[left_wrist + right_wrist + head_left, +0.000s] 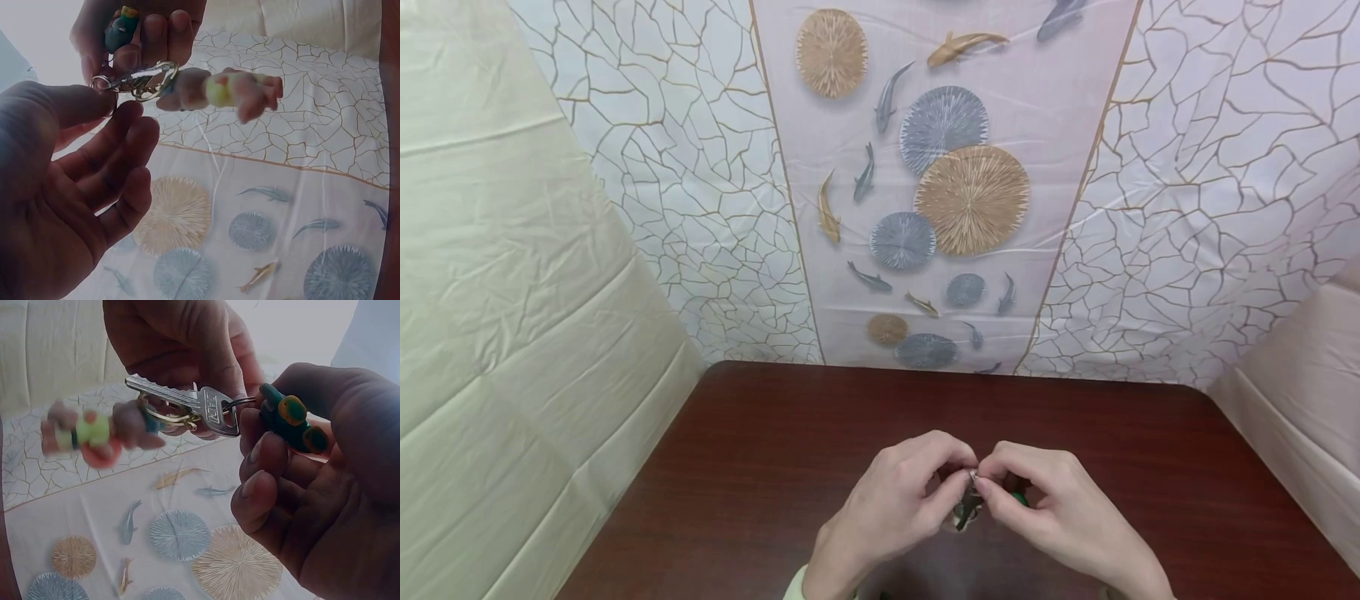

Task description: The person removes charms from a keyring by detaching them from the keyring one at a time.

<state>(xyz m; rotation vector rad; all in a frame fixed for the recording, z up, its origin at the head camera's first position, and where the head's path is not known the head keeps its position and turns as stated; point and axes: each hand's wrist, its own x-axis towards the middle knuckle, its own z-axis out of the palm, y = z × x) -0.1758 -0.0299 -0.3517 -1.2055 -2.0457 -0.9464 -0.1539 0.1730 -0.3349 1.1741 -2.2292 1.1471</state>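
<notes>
Close together above the table, my left hand [901, 492] and right hand [1060, 508] meet fingertip to fingertip over a bunch of keyring pieces. Both pinch a small split key ring [242, 400] between thumb and forefinger. A silver key [172, 394] is threaded on that ring. Beside the key is a gold-coloured clasp with rings [153, 81], from which a blurred figurine charm [234, 90] in yellow-green and brown dangles. A dark green charm with orange-rimmed discs [290, 415] lies against the right hand's fingers. Fingertips partly hide the ring.
A dark reddish-brown table [737, 467] lies below the hands. Behind it hangs a patterned cloth [925, 275] with fish and round shapes. Pale cloth walls [535, 317] stand on either side. A small dark thing [886, 595] shows at the bottom edge.
</notes>
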